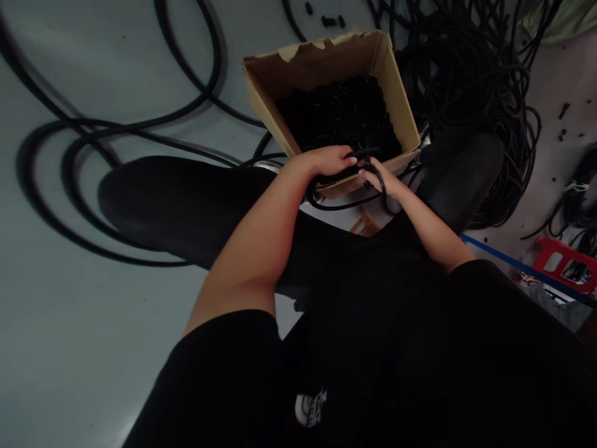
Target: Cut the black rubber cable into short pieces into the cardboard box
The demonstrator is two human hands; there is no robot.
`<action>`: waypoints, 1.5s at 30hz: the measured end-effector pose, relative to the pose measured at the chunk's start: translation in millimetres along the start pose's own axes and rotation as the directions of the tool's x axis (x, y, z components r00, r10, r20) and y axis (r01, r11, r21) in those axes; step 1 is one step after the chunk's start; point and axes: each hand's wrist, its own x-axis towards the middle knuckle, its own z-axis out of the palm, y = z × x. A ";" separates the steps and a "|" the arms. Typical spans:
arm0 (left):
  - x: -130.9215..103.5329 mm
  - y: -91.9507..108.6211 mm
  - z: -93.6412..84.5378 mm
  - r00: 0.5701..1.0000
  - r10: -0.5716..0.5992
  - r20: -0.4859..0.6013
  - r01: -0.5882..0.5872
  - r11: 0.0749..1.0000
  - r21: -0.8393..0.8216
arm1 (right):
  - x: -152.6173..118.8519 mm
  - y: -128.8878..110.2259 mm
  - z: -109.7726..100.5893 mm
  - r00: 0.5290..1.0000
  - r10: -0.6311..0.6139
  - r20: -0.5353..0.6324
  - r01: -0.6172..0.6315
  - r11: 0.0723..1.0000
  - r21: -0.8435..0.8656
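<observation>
Over the near edge of an open cardboard box [265, 109], my left hand [332, 160] is closed, its fingers pinching a black cable [347, 205]. My right hand [381, 177] is closed beside it, with a loop of the same cable passing around its fingers. Between the fingertips of both hands is a dark piece whose shape I cannot make out. Inside the box lies a heap of short black pieces [338, 112], below and beyond my hands.
A large tangled pile of black cable [466, 68] lies right of the box. Long loops of thick black cable [140, 127] spread over the grey floor [69, 336] at left. Small black pieces [329, 22] are scattered behind the box. A red plastic object [562, 261] stands at far right.
</observation>
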 end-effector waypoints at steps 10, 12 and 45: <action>-1.1 1.1 -0.7 0.999 0.008 0.044 -0.010 0.999 0.051 | 0.8 6.9 2.8 0.995 0.099 -0.008 -0.099 0.995 0.014; -0.1 -2.2 -0.1 0.999 0.034 0.041 -0.037 0.997 0.065 | -0.4 5.8 2.7 0.989 0.147 -0.002 -0.147 0.989 -0.008; 0.8 -2.6 -1.4 0.995 -0.033 0.097 0.036 0.999 -0.028 | 8.0 31.4 2.7 0.992 -0.052 0.113 0.063 0.993 -0.099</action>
